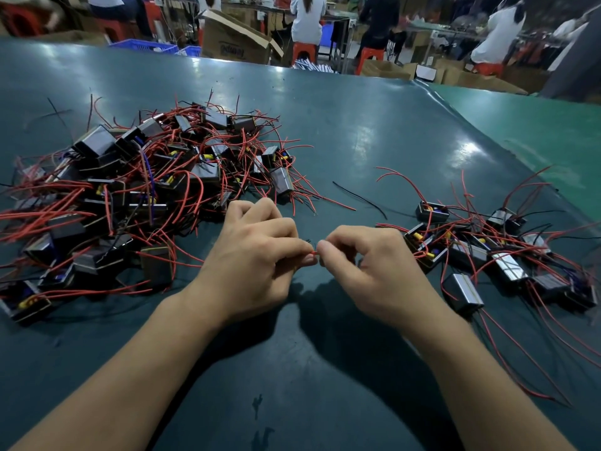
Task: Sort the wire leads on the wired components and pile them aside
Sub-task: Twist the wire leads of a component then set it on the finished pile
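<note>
A big heap of black boxed components with red wire leads (pixel 136 190) covers the left of the dark green table (pixel 357 131). A smaller pile of the same components (pixel 494 255) lies at the right. Both hands meet in the middle near the front. My left hand (pixel 257 258) and my right hand (pixel 367 265) each pinch a short red wire lead (pixel 314 253) between thumb and fingertips, with a bit of black wire showing above it. Whatever the lead belongs to is hidden under my left hand.
A loose black wire (pixel 361 198) lies between the two piles. Beyond the table's far edge sit cardboard boxes (pixel 234 40), blue crates (pixel 146 46), red stools (pixel 304 50) and several seated people. A lighter green surface (pixel 536 125) adjoins at the right.
</note>
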### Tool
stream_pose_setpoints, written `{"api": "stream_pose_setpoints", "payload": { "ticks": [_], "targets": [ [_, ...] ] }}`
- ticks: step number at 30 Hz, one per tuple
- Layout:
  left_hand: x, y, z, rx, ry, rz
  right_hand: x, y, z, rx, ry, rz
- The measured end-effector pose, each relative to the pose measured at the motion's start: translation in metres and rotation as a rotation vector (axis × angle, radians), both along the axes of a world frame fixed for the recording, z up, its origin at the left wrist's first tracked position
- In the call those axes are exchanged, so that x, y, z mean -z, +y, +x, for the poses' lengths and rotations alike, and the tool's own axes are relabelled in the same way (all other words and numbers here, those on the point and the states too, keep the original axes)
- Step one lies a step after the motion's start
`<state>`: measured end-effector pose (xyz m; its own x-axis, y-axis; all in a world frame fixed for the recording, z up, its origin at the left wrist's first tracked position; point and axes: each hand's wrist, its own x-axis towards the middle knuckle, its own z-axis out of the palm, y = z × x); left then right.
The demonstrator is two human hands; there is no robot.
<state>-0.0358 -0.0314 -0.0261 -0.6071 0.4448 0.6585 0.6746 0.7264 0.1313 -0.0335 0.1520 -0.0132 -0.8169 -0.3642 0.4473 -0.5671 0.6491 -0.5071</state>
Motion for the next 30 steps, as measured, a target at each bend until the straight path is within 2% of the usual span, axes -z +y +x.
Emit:
{"api": "stream_pose_setpoints", "payload": {
  "ticks": [1,4,5,6,7,8,11,13,16,18,21,25,27,29,30],
  "targets": [
    [0.000,0.000,0.000,0.000,0.028,-0.017,-0.001,-0.005,0.002,0.070,-0.220,-0.167],
    [0.002,0.002,-0.001,-0.027,0.099,-0.048,-0.003,-0.014,0.001,0.161,-1.118,-0.888],
    [0.002,0.005,-0.001,-0.036,0.100,-0.044,-0.005,-0.014,0.001,0.140,-1.277,-1.048],
    [0.002,0.008,-0.001,-0.035,0.082,-0.026,-0.006,-0.014,0.000,0.134,-1.328,-1.138],
    [0.002,0.010,0.000,-0.016,0.047,0.004,-0.007,-0.013,-0.002,0.144,-1.291,-1.149],
    [0.002,0.012,0.001,0.024,-0.013,0.045,-0.008,-0.011,-0.003,0.175,-1.167,-1.081],
    [0.002,0.010,0.003,0.141,-0.238,0.202,-0.013,-0.001,-0.005,0.287,-0.607,-0.794],
    [0.000,0.005,0.002,0.092,-0.194,0.230,-0.016,0.016,-0.010,0.388,-0.337,-0.692],
    [-0.007,0.000,-0.001,0.001,0.013,0.290,-0.018,0.046,-0.018,0.659,-0.051,-0.489],
    [-0.009,0.000,0.001,0.008,0.141,0.332,-0.019,0.061,-0.020,0.815,0.012,-0.410],
    [-0.010,0.000,0.006,-0.006,0.282,0.382,-0.017,0.076,-0.023,0.939,-0.017,-0.319],
    [-0.010,-0.001,0.001,-0.067,0.205,0.375,-0.016,0.076,-0.026,1.066,0.009,-0.184],
    [-0.009,-0.002,-0.001,-0.087,0.139,0.352,-0.017,0.064,-0.022,1.040,0.146,-0.110],
    [-0.008,-0.003,-0.001,-0.107,0.116,0.354,-0.020,0.042,-0.014,0.811,0.485,-0.094],
    [-0.008,-0.004,-0.001,-0.119,0.110,0.359,-0.021,0.028,-0.009,0.635,0.587,-0.115]
  ]
}}
